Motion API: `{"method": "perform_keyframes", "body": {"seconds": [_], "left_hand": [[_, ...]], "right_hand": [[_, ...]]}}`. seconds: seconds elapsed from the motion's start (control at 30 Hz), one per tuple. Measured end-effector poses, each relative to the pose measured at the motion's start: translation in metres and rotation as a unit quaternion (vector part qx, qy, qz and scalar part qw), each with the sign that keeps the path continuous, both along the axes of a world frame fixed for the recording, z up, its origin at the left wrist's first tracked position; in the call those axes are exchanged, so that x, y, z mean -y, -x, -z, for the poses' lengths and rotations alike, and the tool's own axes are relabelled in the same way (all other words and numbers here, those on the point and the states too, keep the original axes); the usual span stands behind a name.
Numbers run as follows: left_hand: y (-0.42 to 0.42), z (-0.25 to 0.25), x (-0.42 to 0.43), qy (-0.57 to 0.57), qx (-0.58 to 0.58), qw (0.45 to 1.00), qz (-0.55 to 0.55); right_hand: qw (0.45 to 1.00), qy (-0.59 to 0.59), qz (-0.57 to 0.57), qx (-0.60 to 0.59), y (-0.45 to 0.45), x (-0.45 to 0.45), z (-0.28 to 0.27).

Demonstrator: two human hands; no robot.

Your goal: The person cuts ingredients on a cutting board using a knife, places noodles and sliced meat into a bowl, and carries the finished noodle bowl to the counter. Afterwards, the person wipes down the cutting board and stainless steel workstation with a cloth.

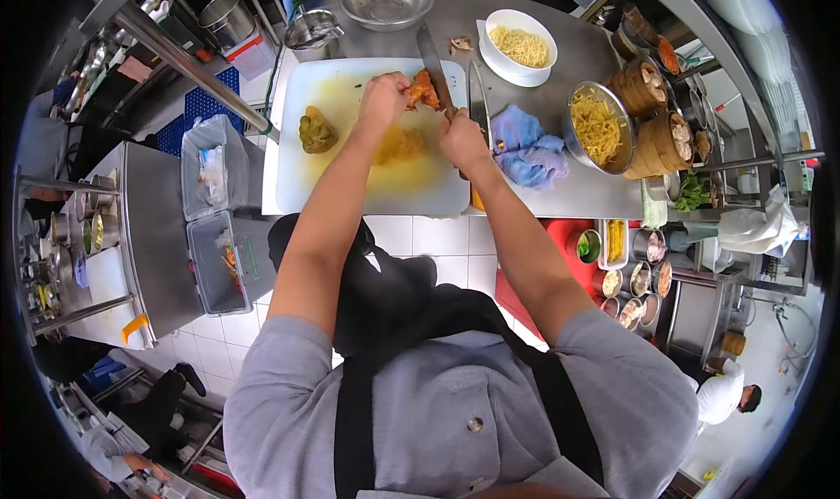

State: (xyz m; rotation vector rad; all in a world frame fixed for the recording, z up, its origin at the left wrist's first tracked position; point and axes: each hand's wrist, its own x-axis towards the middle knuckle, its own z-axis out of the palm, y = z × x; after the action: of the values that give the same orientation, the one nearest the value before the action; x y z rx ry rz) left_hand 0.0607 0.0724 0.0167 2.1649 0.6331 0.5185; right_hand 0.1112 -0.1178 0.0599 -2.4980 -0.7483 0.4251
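Note:
My right hand (464,140) is closed round the handle of a large kitchen knife (431,62), its blade pointing away from me. Left of the blade lies a reddish-brown piece of cooked meat (424,91), close against it. The fingers of my left hand (385,98) are closed on the meat's left edge. Both hands are over a white cutting board (302,184) stained with yellow juice. A greenish-brown clump of food (317,132), perhaps pickled vegetable, sits at the board's left. Metal tongs (478,97) lie by its right edge.
Right of the board are a crumpled blue cloth (529,145), a white bowl of noodles (522,48), a metal bowl of yellow strips (599,127) and bamboo steamers (661,145). A metal colander (387,0) stands behind. Plastic bins (210,167) are at left. Other people are at the edges.

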Motion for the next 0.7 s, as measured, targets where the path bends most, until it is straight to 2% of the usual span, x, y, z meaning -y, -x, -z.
{"method": "perform_keyframes", "body": {"seconds": [0.17, 0.23, 0.33, 0.37, 0.43, 0.47, 0.5, 0.57, 0.63, 0.7], "left_hand": [[0.001, -0.005, 0.004, 0.005, -0.030, 0.999, -0.020], [0.001, -0.004, 0.005, -0.003, -0.028, 0.999, -0.022], [0.001, -0.006, 0.005, 0.015, -0.042, 0.999, -0.017], [0.004, -0.005, 0.007, -0.010, -0.043, 0.999, -0.017], [-0.001, -0.006, 0.003, -0.040, -0.033, 0.999, -0.017], [0.003, -0.003, 0.005, -0.015, -0.029, 0.999, -0.020], [0.003, -0.001, 0.004, 0.009, -0.022, 0.999, -0.024], [0.005, -0.012, -0.001, -0.014, -0.029, 0.999, -0.036], [0.008, -0.019, -0.004, -0.035, -0.041, 0.998, -0.044], [0.009, -0.019, -0.006, 0.011, -0.049, 0.999, -0.017]], "right_hand": [[1.000, -0.001, 0.001, 0.023, 0.002, -0.001, -0.031], [0.994, -0.085, 0.020, 0.066, 0.009, 0.000, -0.048], [0.998, -0.041, 0.006, 0.055, 0.006, 0.009, -0.006], [0.998, -0.041, 0.008, 0.051, 0.005, 0.014, 0.006], [0.999, 0.022, -0.041, 0.021, -0.005, 0.011, 0.000], [0.999, 0.017, -0.038, 0.019, -0.008, 0.013, -0.003], [0.999, 0.017, -0.038, 0.021, -0.007, 0.011, -0.013], [0.994, -0.049, -0.013, 0.099, -0.002, 0.005, -0.034], [0.992, -0.075, -0.018, 0.096, 0.009, 0.000, -0.079], [0.986, -0.143, 0.000, 0.081, 0.025, -0.001, -0.111]]}}
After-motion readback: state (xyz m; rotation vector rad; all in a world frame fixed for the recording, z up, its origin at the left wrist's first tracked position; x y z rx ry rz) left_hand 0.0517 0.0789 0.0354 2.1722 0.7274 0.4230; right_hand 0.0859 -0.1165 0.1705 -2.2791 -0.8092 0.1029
